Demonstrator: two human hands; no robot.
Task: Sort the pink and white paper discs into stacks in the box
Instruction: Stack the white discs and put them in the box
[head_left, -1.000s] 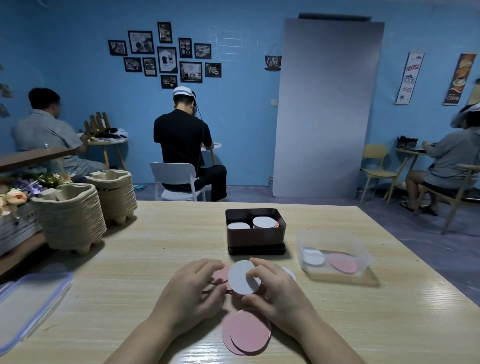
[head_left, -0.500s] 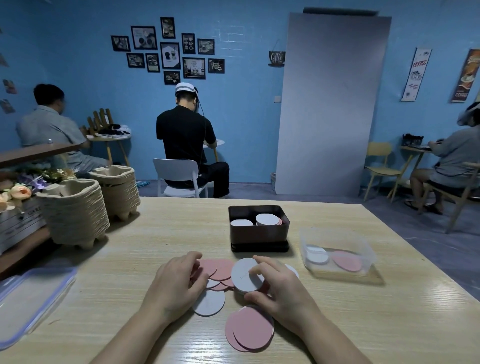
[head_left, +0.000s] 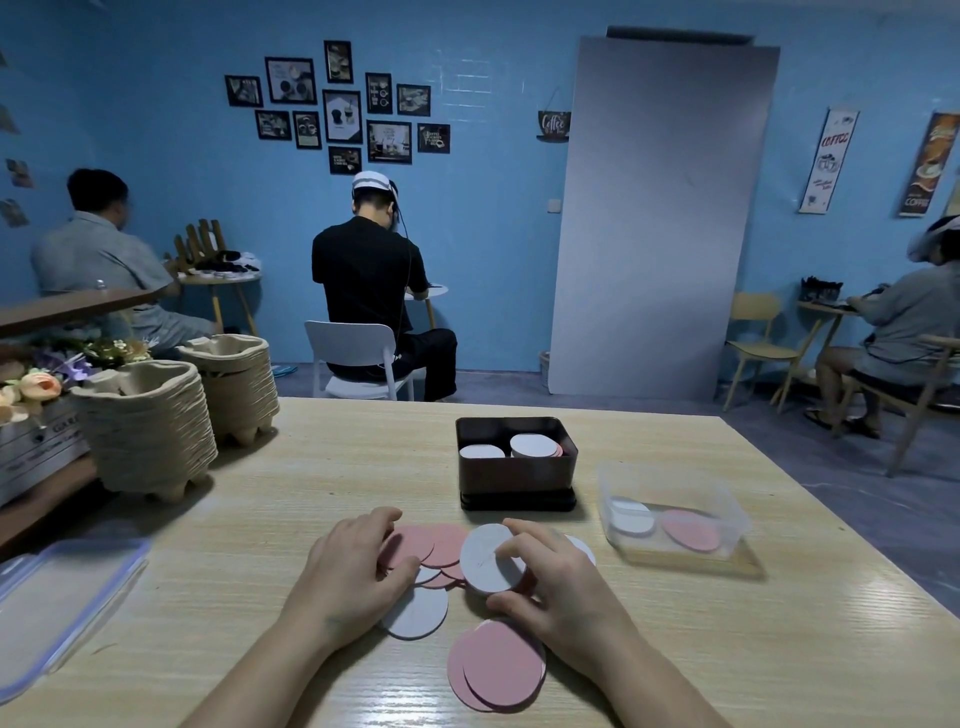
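Since a second ago the left hand (head_left: 358, 566) has slid leftward off the white disc (head_left: 488, 558) it was sharing with the right hand (head_left: 561, 587), baring a fan of pink discs (head_left: 431, 543) and a stray disc (head_left: 418, 613), also white, flat on the table (head_left: 311, 467). The right hand pinches the white disc by its rim, tilted up off the heap, probably so it can go straight to a stack. The left hand's fingers curl over the pink discs, likely to pin or gather them, though whether it actually pinches one cannot be told. Just beyond the heap stands the dark box (head_left: 514, 480), holding a low white stack (head_left: 480, 451) and a taller stack (head_left: 532, 444) topped white with pink at its edge, so the sorting looks well short of done. Only the box's near wall stands in the way, and nothing lies between it and the hand. Two overlapped pink discs (head_left: 498, 667) sit near the right wrist. To the right, a clear tub (head_left: 680, 560) holds one white and one pink disc, while the egg-tray stacks (head_left: 150, 431) and a plastic lid (head_left: 62, 597) lie well apart on the left
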